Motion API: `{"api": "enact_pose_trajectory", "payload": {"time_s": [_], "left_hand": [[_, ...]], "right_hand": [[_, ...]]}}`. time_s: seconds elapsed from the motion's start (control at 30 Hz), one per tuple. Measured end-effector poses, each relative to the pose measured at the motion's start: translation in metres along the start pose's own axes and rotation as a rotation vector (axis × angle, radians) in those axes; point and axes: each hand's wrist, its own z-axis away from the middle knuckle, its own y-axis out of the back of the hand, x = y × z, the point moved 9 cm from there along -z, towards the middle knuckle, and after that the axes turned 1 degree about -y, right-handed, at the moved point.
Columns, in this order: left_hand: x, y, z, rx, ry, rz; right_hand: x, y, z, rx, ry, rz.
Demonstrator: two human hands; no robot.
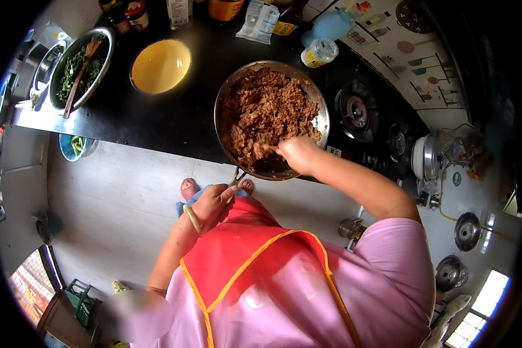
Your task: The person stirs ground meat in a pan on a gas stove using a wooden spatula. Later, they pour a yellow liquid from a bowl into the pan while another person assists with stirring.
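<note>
A wide metal frying pan (pixel 326 124) stands at the counter's front edge, full of crumbly reddish-brown food (pixel 274 102) that looks like cooked minced filling. My left hand (pixel 217 201), with a pale bangle at the wrist, grips the pan's handle (pixel 236 179) below the rim. Over the pan's lower right side, my right hand (pixel 302 155) is closed in a fist around a utensil (pixel 269 148). The utensil's end is blurred and partly sunk in the food, so its exact kind does not show.
Left of the pan sit a yellow bowl (pixel 161 66) and a metal basin (pixel 111 48) holding chopped greens (pixel 93 71) and a wooden spatula (pixel 79 80). Jars, a bottle and a plastic packet (pixel 258 21) line the back. A glass jar (pixel 320 53) and gas burner (pixel 356 112) are on the right.
</note>
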Motion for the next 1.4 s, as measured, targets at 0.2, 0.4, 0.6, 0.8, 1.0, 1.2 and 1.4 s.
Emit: {"api": "enact_pose_trajectory", "payload": {"time_s": [0.2,0.4,0.6,0.8,1.0,1.2,1.4], "left_hand": [[-0.001,0.001,0.000,0.013,-0.003,0.011],[0.005,-0.002,0.005,0.038,0.000,0.007],[-0.001,-0.007,-0.001,-0.004,-0.005,0.044],[0.006,-0.007,0.007,0.058,0.003,-0.013],[-0.005,-0.005,-0.001,0.020,-0.018,0.008],[-0.003,-0.008,0.000,0.001,0.000,0.048],[-0.001,-0.007,0.006,0.042,0.006,-0.027]], "right_hand": [[0.049,0.034,-0.045,0.124,-0.182,-0.147],[0.074,-0.008,0.017,0.109,-0.360,-0.243],[-0.003,-0.014,-0.001,0.014,-0.119,-0.137],[0.063,0.032,-0.042,0.141,-0.328,-0.341],[0.066,-0.011,0.034,0.030,-0.408,-0.234],[0.000,0.010,-0.013,0.096,-0.150,-0.170],[0.083,0.046,-0.023,0.089,-0.390,-0.156]]}}
